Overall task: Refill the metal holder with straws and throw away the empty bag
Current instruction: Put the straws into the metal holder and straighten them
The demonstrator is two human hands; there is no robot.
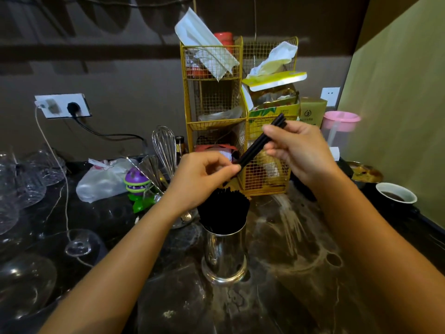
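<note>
Straws are the matter on this dark marbled counter [301, 273], the widest surface in view, which carries everything else. Behind the hands a tall yellow wire rack [237, 112] rises at the back, its compartments stuffed with white packets, tissue and yellow boxes. Clear glassware [26, 186] crowds the left edge of the counter. A crumpled clear plastic bag [103, 180] lies left of centre, just beside a purple and green toy [136, 182] and a wire whisk [164, 147] that stands among other utensils. At the far right stand a pink lidded container [340, 122] and a white cup of dark liquid [396, 192]. The metal holder [224, 254] stands upright near the middle of the counter, below and between both forearms, and is packed with black straws [224, 208] that stick out above its rim. The right hand [297, 145] is closed around a small bundle of black straws [261, 142], held tilted in the air above the holder, upper end toward the rack. The left hand [204, 177] pinches the lower end of that same bundle between thumb and fingertips, the other fingers curled in, directly over the filled holder
</note>
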